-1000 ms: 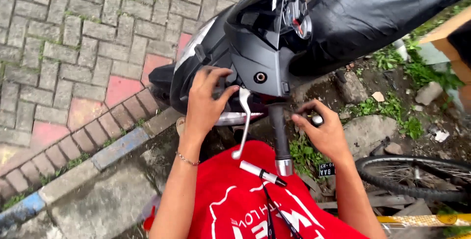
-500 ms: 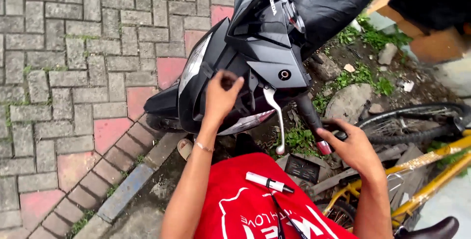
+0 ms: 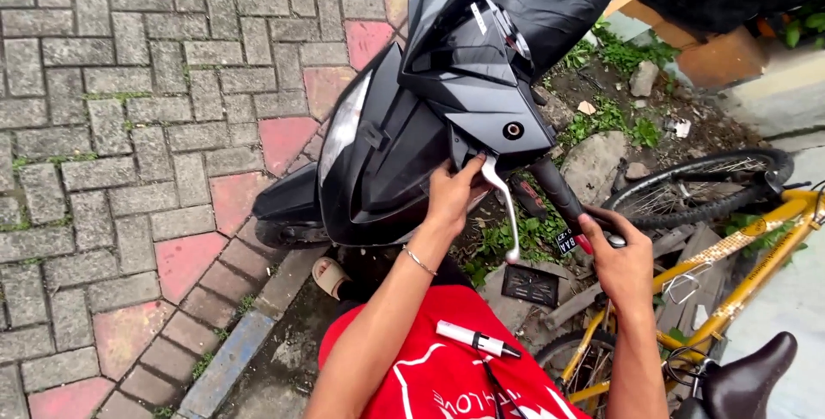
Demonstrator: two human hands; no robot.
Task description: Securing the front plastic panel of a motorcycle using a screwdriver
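A black scooter [image 3: 412,118] stands nose-on to me at the edge of a brick pavement. My left hand [image 3: 453,193] presses on the black front panel just under the handlebar cover, beside the silver brake lever [image 3: 505,204]. My right hand [image 3: 620,256] grips the end of the black handlebar grip [image 3: 559,191], whose tip is red. A white marker pen [image 3: 473,339] is clipped at the chest of my red shirt [image 3: 447,367].
A yellow bicycle [image 3: 730,256] lies at the right with its black saddle [image 3: 748,376] near my right arm and a wheel [image 3: 696,183] behind the handlebar. Stones, weeds and dirt lie under the scooter. A kerb [image 3: 232,359] borders the grey and red paving at left.
The view has shifted left and back, so the scooter sits further right and higher. My left hand slid down to the panel beside the brake lever. My right hand closed on the grip's end.
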